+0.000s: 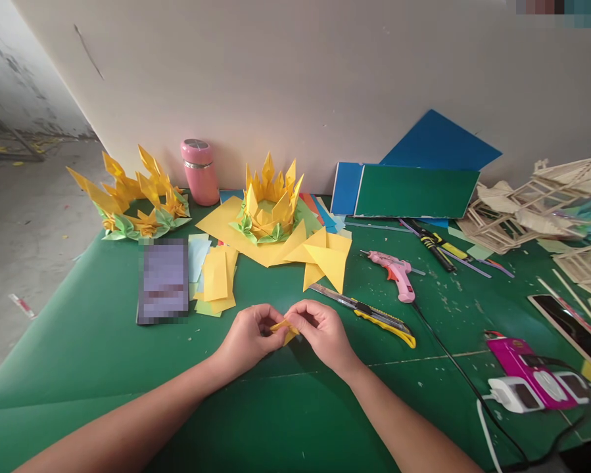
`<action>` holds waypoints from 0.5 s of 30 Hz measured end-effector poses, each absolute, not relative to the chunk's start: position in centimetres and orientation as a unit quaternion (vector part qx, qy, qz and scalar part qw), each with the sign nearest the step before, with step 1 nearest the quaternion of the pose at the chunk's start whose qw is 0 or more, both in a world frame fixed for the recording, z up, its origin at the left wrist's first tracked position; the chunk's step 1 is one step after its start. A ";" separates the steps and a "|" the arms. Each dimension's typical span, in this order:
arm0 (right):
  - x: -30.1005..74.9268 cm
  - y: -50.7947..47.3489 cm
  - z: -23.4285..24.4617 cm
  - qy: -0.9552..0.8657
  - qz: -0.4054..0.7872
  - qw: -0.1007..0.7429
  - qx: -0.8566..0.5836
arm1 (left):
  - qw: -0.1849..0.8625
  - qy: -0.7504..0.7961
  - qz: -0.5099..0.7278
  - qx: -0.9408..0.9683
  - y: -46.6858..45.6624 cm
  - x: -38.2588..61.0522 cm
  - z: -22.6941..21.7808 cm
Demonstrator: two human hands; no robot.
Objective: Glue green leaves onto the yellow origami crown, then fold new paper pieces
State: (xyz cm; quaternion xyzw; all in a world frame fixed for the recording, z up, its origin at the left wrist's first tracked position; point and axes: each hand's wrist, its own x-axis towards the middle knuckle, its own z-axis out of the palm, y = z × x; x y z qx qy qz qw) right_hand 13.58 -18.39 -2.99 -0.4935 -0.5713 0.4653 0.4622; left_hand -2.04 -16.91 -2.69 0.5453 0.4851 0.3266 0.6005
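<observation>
Between my two hands is a small piece of folded yellow paper [289, 332], partly hidden by fingers and thumbs. My left hand [254, 334] pinches its left side, and my right hand [323, 332] pinches the right side. Both are closed, just above the green table [295, 420]. Just beyond them lie loose yellow paper sheets [327, 256] and a stack of yellow paper pieces [215, 276]. To the right of my right hand rests a yellow utility knife [374, 315] with its blade extended. A yellow folded-paper crown [270, 210] with green leaves stands farther back.
A second paper crown [137, 203] and a pink flask [199, 172] stand at the back left. A pink glue gun [398, 276] trails its cord toward a magenta power strip [526, 371]. Stick models [517, 210] occupy the right. A dark tablet-like object [163, 282] lies left.
</observation>
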 end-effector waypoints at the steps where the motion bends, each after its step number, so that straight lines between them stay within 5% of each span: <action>1: 13.6 -18.4 -3.0 -0.574 0.460 0.463 -0.494 | 0.607 0.485 0.329 0.537 -16.9 -2.0 -2.6; 15: 13.7 -18.5 -3.3 -0.604 0.405 0.483 -0.487 | 0.635 0.471 0.362 0.494 -16.6 -2.1 -2.6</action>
